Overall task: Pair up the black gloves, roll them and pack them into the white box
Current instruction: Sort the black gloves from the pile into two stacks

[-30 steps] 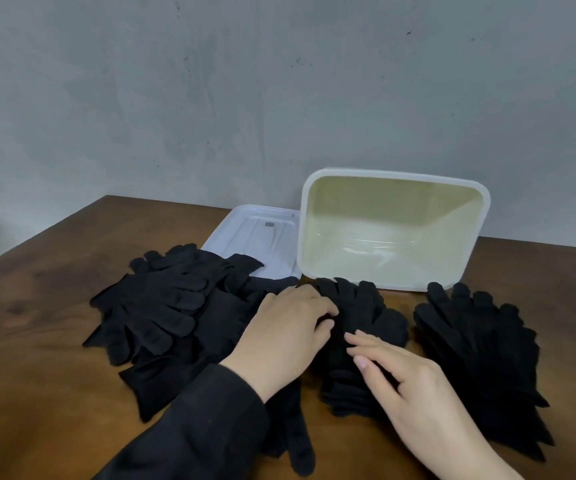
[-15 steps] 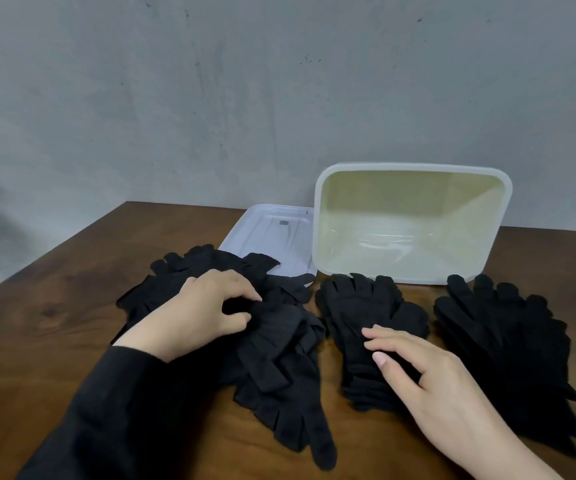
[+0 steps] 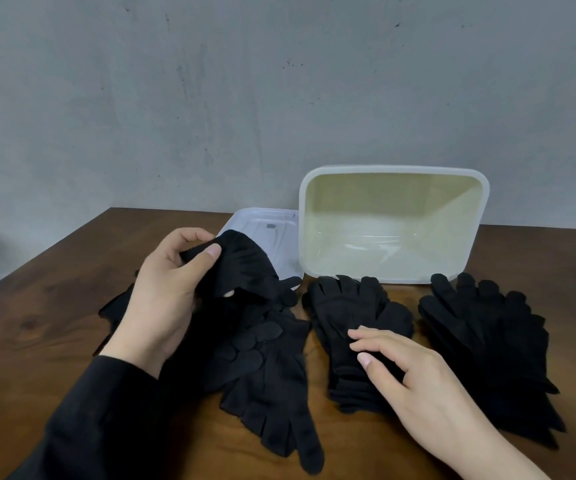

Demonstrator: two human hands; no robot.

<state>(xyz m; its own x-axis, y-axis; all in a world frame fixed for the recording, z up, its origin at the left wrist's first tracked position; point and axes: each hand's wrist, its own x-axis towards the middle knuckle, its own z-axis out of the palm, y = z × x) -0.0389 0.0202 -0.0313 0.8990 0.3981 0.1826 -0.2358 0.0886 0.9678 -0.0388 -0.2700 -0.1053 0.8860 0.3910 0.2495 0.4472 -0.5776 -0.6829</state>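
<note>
My left hand (image 3: 165, 296) grips one black glove (image 3: 241, 268) by its cuff and holds it above the loose heap of black gloves (image 3: 265, 368) on the left. My right hand (image 3: 414, 379) rests with relaxed fingers on a flat stack of gloves (image 3: 352, 306) in the middle. A third pile of gloves (image 3: 487, 341) lies to the right. The white box (image 3: 394, 171) is tipped up at the back, its open side facing me, with nothing inside.
The box's white lid (image 3: 272, 226) lies flat to the left of the box, partly behind the lifted glove. A wooden table (image 3: 54, 306) carries everything; a grey wall stands close behind it. The table's left edge runs diagonally.
My left hand moved from the middle stack to the left heap, took hold of a glove and lifted it. My right hand stayed on the middle stack.
</note>
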